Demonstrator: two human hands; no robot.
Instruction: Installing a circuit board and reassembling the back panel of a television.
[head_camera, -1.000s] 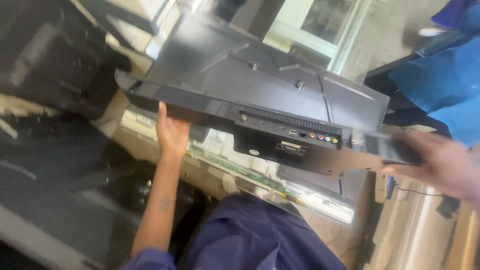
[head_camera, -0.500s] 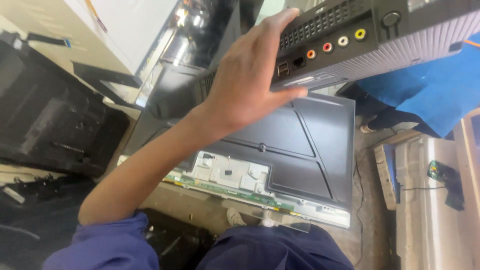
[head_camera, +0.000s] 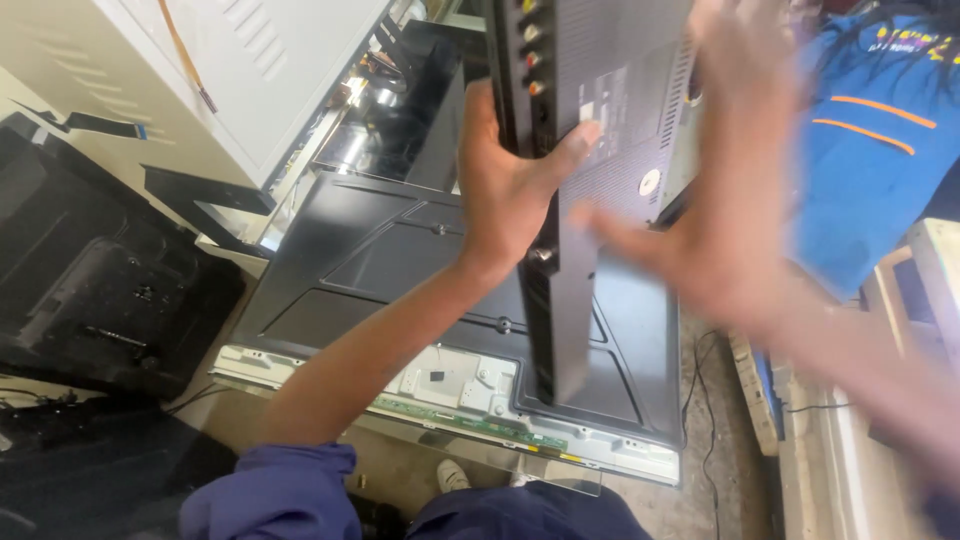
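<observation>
Black back cover (head_camera: 600, 120) now upright

The left hand (head_camera: 505, 190) grips the edge of a black back cover (head_camera: 590, 120), which stands up tall on its side. Round plug holes in red and yellow sit along that edge. The right hand (head_camera: 730, 210) is blurry and rests flat on the cover's wide face. Under them, a flat dark TV panel (head_camera: 400, 260) lies on the floor. A white and green strip (head_camera: 450, 395) runs along its near edge. A white cabinet (head_camera: 200, 70) stands far left.
</observation>
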